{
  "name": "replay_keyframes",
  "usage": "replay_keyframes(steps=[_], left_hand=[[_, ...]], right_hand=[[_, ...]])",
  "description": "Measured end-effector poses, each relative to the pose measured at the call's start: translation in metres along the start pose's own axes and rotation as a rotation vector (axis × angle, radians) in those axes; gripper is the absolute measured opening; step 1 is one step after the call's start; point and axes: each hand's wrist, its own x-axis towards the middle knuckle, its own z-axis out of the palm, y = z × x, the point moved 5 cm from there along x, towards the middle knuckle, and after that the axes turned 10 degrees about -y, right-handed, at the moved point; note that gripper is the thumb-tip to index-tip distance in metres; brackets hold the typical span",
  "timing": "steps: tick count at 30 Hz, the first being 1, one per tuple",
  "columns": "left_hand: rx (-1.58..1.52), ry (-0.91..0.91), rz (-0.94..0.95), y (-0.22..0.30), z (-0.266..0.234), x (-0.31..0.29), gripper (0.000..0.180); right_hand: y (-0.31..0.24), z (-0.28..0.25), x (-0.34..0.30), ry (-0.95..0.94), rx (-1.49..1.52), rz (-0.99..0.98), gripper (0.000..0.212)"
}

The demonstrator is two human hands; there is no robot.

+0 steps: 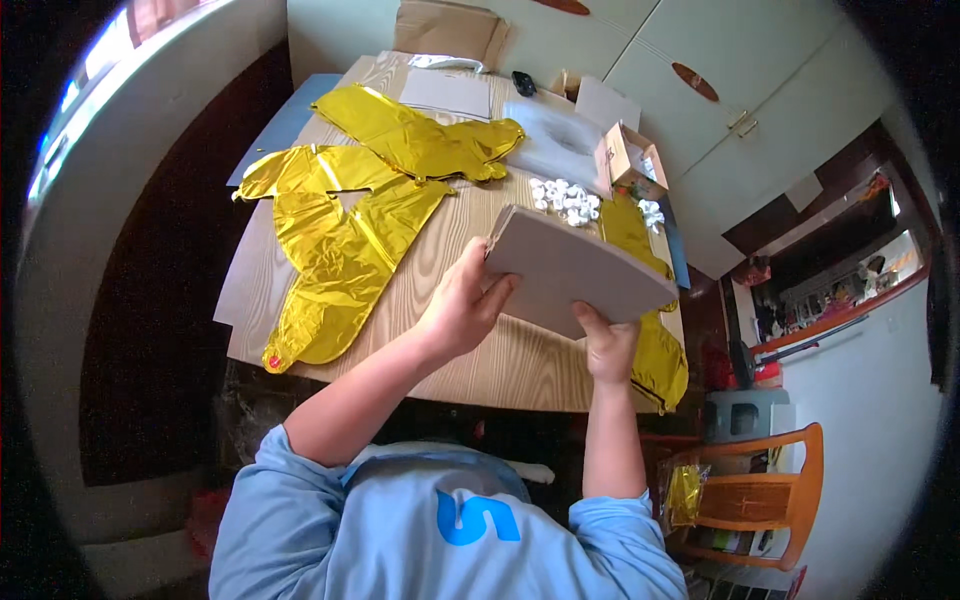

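Observation:
Above the near part of the table I hold a stack of grey-white cardboard sheets, tilted, between both hands. My left hand grips its left end, thumb on the face towards me and fingers at the edge. At the lower edge, towards the right, my right hand has its thumb on the same face; its other fingers are mostly hidden behind the stack. Left of the stack lies a flat gold foil balloon, and another gold foil balloon is spread beyond it.
Small white rolls lie in a pile behind the stack, near an open cardboard box. More gold foil lies along the right table edge. Clear plastic and a white sheet are farther back. A wooden chair stands at right.

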Motion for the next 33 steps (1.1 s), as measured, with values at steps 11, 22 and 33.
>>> replay_keyframes(steps=[11,22,33], left_hand=[[-0.122,-0.106,-0.051,-0.038,0.004,-0.012,0.039],[-0.229,-0.196,-0.153,-0.019,-0.007,-0.022,0.031],[-0.401,-0.246,-0.228,0.048,-0.047,-0.031,0.025]], right_hand=[[0.042,-0.002,-0.010,0.049,-0.014,0.027,0.042],[0.039,-0.007,-0.012,-0.084,-0.026,0.088,0.057],[0.037,0.002,-0.075,-0.072,0.286,0.372,0.079]])
